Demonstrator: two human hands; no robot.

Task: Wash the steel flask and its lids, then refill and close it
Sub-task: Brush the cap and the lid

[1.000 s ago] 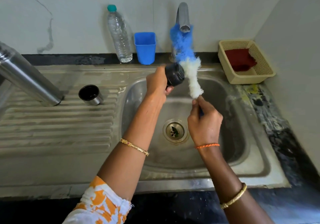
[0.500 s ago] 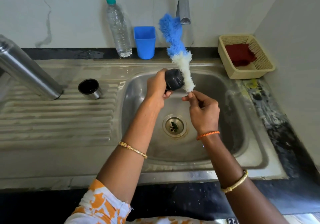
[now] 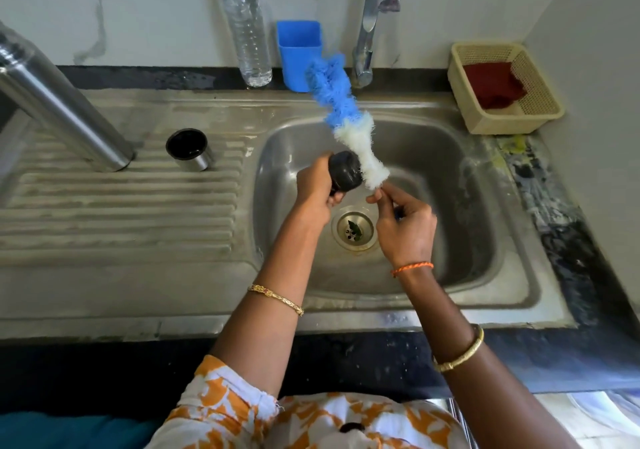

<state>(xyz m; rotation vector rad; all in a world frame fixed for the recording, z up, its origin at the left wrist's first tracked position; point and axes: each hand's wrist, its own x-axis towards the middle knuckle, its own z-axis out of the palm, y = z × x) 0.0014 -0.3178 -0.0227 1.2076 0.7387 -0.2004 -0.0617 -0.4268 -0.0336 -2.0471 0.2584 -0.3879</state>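
The bottle brush point(image 3: 349, 126) has tipped leftward across the black lid point(image 3: 344, 171); left hand point(image 3: 317, 188) grips the lid, right hand point(image 3: 405, 226) pinches the handle; seemingly wet, the lid could slip into the sink point(image 3: 485, 171).

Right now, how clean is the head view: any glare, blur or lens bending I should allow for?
Head view: daylight is even; soft glare on the steel flask and sink rim; wide-angle bending leans the flask and curves the counter edges; the black lid in the left hand and the brush in the right hand look slightly smeared.
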